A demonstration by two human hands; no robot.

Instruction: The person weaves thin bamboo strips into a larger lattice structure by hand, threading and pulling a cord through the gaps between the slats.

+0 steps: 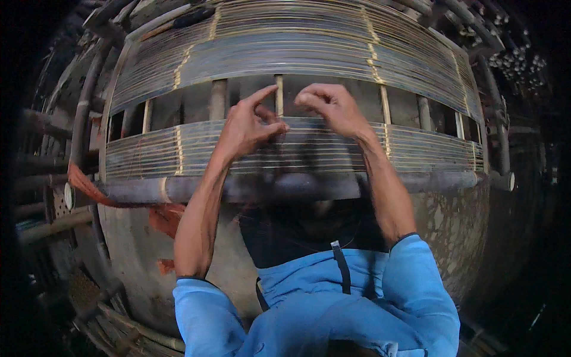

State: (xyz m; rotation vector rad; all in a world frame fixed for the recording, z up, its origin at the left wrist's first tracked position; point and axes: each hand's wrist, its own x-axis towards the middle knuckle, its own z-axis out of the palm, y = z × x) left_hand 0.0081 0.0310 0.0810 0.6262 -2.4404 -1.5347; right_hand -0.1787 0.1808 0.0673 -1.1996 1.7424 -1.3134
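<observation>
My left hand (250, 125) is raised over a frame of stretched strands, its index finger pointing away and its thumb reaching right, with a gap between them. Opposite it, my right hand (336, 110) has its fingers curled in with the fingertips close to the thumb. Whatever it may hold is too small to make out. Below the hands runs the near band of thin strands (428, 147), drawn side to side, with pale yellow ties crossing it. A wider far band of strands (279, 53) lies beyond an open gap. Pale upright slats (386, 106) show in that gap.
A thick dark pole (137, 191) spans the frame's near side, close to my body. Orange-red cloth (83, 183) hangs from its left end. More poles (83, 128) stand at the left, and another upright pole (496, 113) at the right. Grey ground (143, 244) lies below.
</observation>
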